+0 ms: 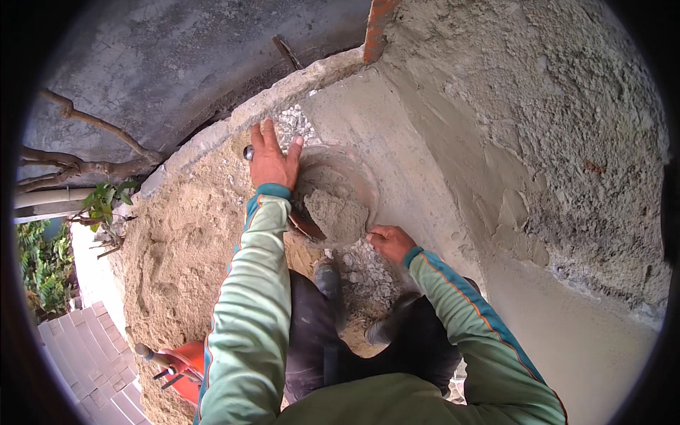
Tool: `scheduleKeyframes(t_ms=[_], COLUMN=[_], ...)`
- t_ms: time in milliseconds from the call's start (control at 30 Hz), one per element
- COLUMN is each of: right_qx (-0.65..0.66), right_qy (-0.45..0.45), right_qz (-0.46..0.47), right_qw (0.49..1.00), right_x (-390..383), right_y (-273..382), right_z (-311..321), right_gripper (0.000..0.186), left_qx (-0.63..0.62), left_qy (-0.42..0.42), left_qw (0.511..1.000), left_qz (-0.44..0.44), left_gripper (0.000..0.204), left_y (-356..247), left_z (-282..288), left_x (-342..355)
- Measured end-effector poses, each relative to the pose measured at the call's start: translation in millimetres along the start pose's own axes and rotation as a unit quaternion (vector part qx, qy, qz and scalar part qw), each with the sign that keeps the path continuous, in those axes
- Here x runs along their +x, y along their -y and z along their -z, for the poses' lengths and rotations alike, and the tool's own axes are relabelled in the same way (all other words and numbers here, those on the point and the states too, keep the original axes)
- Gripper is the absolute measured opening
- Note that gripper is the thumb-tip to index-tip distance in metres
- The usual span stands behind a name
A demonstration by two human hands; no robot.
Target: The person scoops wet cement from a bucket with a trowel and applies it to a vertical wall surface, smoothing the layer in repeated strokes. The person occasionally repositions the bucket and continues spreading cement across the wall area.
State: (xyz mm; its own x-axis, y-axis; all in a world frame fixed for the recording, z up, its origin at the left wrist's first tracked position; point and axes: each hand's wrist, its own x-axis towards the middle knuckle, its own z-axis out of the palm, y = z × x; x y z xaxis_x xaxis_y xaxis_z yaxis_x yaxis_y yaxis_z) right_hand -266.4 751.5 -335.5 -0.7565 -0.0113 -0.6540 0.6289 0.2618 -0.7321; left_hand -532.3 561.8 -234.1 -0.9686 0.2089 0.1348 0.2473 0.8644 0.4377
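Pale-green fabric shirt (pixel 379 398); beyond, a round brownish bucket (pixel 359 170) of grey mortar (pixel 338 214), rim (pixel 376 191) pinched by the right hand (pixel 392 243); opposite, left hand (pixel 275 161) half-spread, hold unclear. Mortar could be spilled by lopsided tilting.

shirt (pixel 389 404): muted green | left sleeve (pixel 244 312): long, loose, pale green, teal side panel, thin orange piping | right sleeve (pixel 471 319): same green, teal panel, orange piping | cuffs (pixel 275 190): snug, teal | trousers (pixel 308 333): dark, blackish | footwear (pixel 329 283): dark grey
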Motion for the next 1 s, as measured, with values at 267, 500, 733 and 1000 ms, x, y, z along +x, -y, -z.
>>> scheduleKeyframes(t_ms=[267,500,733,1000], right_qx=[-0.075,0.216,0.273,0.126], right_qy=[-0.098,0.07,-0.212,-0.259], right_qz=[0.012,-0.155,-0.202,-0.207], right_qw=[0.992,0.962,0.916,0.935], right_x=[-196,-397,-560,-676], right_y=[117,167,99,120], right_z=[39,76,262,228], right_gripper=[0.038,0.019,0.012,0.022], left_qx=[-0.088,-0.107,-0.079,-0.093], left_qy=[-0.046,0.241,0.303,0.28], left_qw=[0.99,0.946,0.942,0.934], left_qz=[0.102,0.191,0.123,0.2], left_gripper=[0.069,0.068,0.077,0.081], left_y=[48,22,-74,-111], left_z=[114,252,330,310], left_x=[-162,-339,-374,-409])
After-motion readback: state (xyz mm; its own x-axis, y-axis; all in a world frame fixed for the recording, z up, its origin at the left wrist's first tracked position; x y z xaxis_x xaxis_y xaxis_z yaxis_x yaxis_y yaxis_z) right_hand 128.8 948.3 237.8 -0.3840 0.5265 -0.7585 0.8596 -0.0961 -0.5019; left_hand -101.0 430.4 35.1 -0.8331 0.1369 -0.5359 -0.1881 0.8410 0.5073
